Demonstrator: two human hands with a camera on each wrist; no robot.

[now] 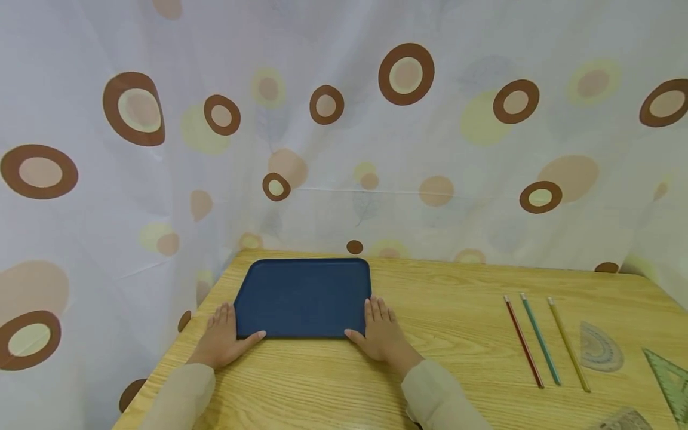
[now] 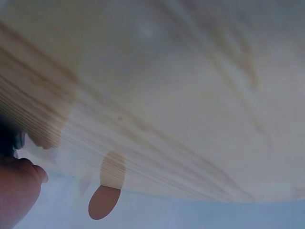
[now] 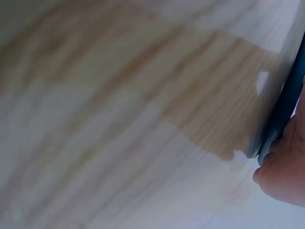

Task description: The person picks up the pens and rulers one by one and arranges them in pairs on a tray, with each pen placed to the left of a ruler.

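Observation:
A dark blue rectangular tray (image 1: pixel 303 298) with rounded corners lies on the wooden table toward its left side, with nothing on its surface. My left hand (image 1: pixel 221 339) rests at the tray's near left corner, its fingers straight along the side and the thumb reaching to the front edge. At the near right corner, my right hand (image 1: pixel 380 333) touches the tray in a mirrored way, thumb at the front edge. The right wrist view catches the tray's dark edge (image 3: pixel 286 102) beside the hand (image 3: pixel 283 179). Only a small part of the left hand (image 2: pixel 19 191) shows in the left wrist view.
On the right of the table (image 1: pixel 451 322) lie a red pencil (image 1: pixel 524 341), a teal pencil (image 1: pixel 540 340) and a yellow pencil (image 1: pixel 570 346). Beyond them are a clear protractor (image 1: pixel 601 347) and a green set square (image 1: pixel 669 379). A patterned curtain (image 1: pixel 344 143) hangs behind.

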